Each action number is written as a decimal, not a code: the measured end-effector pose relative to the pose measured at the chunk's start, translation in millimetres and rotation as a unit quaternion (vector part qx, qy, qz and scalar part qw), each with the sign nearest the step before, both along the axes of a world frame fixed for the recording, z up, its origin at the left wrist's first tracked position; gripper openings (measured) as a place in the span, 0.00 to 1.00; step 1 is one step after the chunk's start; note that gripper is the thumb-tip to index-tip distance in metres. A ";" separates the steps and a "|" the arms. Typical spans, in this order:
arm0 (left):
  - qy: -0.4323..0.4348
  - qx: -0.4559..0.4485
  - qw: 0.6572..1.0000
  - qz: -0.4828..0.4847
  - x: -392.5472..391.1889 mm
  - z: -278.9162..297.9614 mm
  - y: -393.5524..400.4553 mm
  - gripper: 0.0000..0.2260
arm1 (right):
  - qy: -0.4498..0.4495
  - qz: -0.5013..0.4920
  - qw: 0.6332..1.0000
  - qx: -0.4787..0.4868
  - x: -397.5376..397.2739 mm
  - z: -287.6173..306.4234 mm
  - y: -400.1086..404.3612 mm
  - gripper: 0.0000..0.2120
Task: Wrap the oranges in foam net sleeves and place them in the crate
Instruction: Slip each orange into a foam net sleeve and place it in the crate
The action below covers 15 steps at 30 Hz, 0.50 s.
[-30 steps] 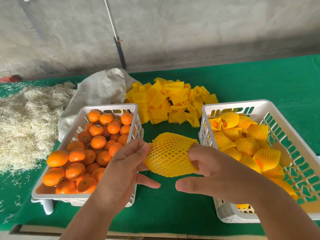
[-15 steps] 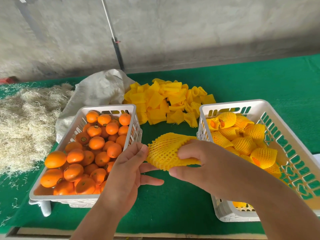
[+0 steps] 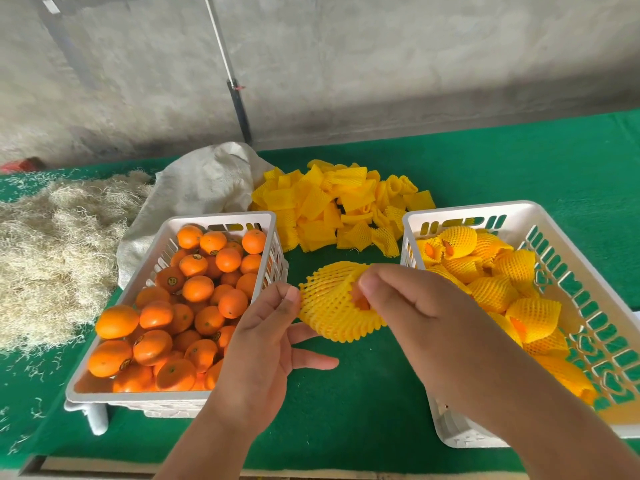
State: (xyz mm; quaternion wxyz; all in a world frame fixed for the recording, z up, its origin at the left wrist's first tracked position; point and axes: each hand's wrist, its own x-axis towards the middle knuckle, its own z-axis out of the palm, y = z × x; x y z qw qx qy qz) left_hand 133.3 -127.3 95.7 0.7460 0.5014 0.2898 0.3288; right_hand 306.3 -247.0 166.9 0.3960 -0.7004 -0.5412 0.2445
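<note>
**Sleeved orange, crate to the right**

While both hands work above the green worktop (image 3: 363, 393), we see the netted orange (image 3: 332, 306) held between them. Our right hand (image 3: 408, 306) pinches the sleeve's near end with curled fingers; our left hand (image 3: 266, 327) nips its left edge, other fingers loose. The open end seems to face us. Just right lies the crate (image 3: 460, 211), nearer the right hand.

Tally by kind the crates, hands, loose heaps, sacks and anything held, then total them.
White crates: 2 (oranges crate, sleeved-fruit crate)
Hands: 2 (left hand, right hand)
Loose heaps: 2 (foam sleeves, straw)
Sack: 1
Held sleeved orange: 1
Total: 8
</note>
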 end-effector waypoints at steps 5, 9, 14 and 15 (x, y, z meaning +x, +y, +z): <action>0.002 -0.005 1.000 0.001 1.3 -1.0 -1.0 0.10 | -0.009 -0.040 0.999 -0.037 1.6 -4.7 1.4 0.04; 0.011 -0.002 1.000 0.010 5.1 -2.1 -3.4 0.11 | -0.097 -0.073 0.992 -0.041 -1.2 -4.1 0.0 0.06; 0.009 0.001 1.000 0.012 7.9 -1.9 -6.9 0.11 | -0.146 -0.103 0.984 -0.025 -7.1 -6.7 -0.1 0.07; 0.009 0.001 1.000 0.012 8.2 -2.3 -7.6 0.11 | -0.146 -0.107 0.983 -0.022 -8.2 -7.7 0.0 0.06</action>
